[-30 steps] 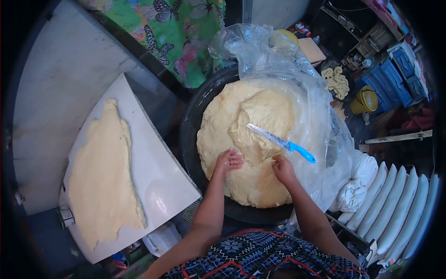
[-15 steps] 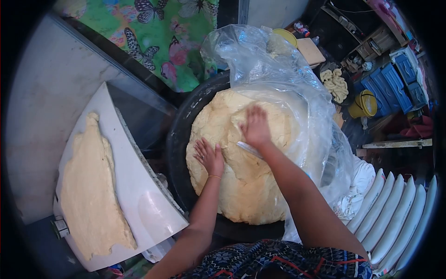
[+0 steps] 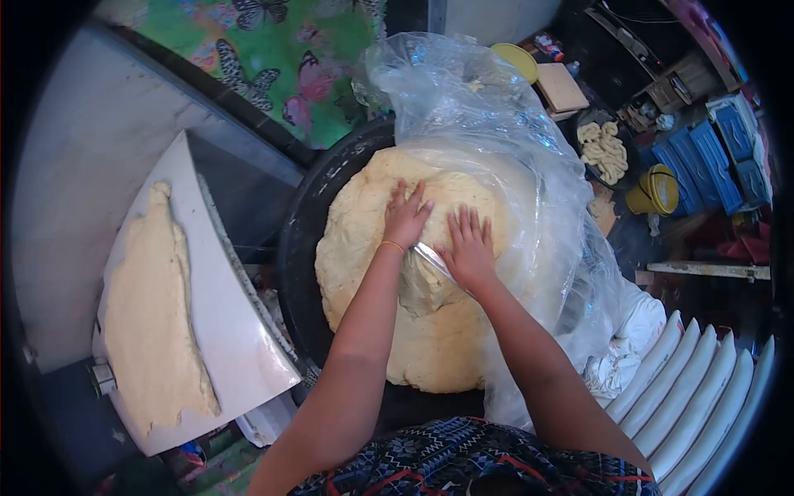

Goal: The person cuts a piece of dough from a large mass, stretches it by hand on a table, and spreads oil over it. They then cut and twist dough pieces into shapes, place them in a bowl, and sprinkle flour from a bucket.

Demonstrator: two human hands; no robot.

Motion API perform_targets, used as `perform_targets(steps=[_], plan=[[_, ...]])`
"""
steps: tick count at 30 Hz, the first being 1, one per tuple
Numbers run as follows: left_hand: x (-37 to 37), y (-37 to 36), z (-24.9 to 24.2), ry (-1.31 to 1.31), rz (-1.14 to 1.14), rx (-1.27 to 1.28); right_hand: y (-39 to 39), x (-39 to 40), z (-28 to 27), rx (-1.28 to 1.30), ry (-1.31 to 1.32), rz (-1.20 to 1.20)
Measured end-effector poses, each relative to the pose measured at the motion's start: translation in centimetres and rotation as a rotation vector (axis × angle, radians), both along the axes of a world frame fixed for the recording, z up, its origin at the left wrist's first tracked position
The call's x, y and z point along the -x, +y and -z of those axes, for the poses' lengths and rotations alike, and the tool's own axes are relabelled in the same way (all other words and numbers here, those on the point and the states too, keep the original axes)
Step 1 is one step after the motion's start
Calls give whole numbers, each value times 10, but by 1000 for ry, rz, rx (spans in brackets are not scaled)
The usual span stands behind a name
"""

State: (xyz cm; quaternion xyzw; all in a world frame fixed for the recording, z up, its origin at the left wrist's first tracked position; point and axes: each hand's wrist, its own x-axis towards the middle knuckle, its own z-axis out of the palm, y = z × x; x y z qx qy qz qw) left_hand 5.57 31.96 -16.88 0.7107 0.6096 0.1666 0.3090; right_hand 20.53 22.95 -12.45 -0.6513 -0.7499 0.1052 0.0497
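Observation:
A huge mound of pale yellow dough (image 3: 438, 347) fills a round black tub (image 3: 299, 248) in front of me. My left hand (image 3: 405, 217) lies on the upper middle of the dough, fingers spread. Beside it on the right, my right hand (image 3: 471, 248) presses flat on the dough, its fingers stretched out. Between the two wrists a narrow, shiny metal blade (image 3: 433, 261) rests on the dough; its far end disappears under my right wrist. Clear plastic sheeting (image 3: 546, 215) drapes over the dough's right side and the tub's rim.
On the left, a long flat slab of dough (image 3: 153, 322) lies on a tilted white board (image 3: 248, 355). Stacked white trays (image 3: 695, 397) stand at lower right. Farther back are a bowl of twisted dough pieces (image 3: 604, 153), a yellow bucket (image 3: 652, 190) and blue drawers (image 3: 703, 161).
My left hand has moved from the dough's left side up and right toward its middle. My right hand has come slightly down and right. The view has shifted a little.

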Motion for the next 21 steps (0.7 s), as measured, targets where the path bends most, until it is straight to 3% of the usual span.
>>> perform_targets(steps=[4,5,6,7,8,10,13,14,15,17,18,20,21], plan=[[7,16,-17,-80,66,158,-81,-17,-24,39,83,-95],[1,24,-29,74,60,197,-91,-22,-32,26,68,-77],[-9,30,-39,228,58,233,-100,-26,-40,284,100,-7],[-24,27,-59,217,83,221,-110,-31,-48,543,140,68],[-40,21,-90,12,25,-29,-119,-37,-55,532,133,91],[-80,13,-136,-375,-9,-490,-131,-49,-70,222,483,198],[-143,12,-182,-214,351,-724,-135,-76,-133,359,455,258],[-165,16,-188,-147,459,-792,-142,-86,-140,269,473,318],[-185,25,-182,-153,470,-793,-149,-100,-145,223,478,354],[-218,48,-155,-56,716,-1050,-168,-134,-152,286,404,376],[-225,57,-147,-61,718,-1055,-179,-149,-150,281,401,380],[-223,68,-142,361,860,-927,-199,-168,-132,-80,418,387],[-220,69,-144,364,864,-927,-207,-170,-115,-80,422,389]])
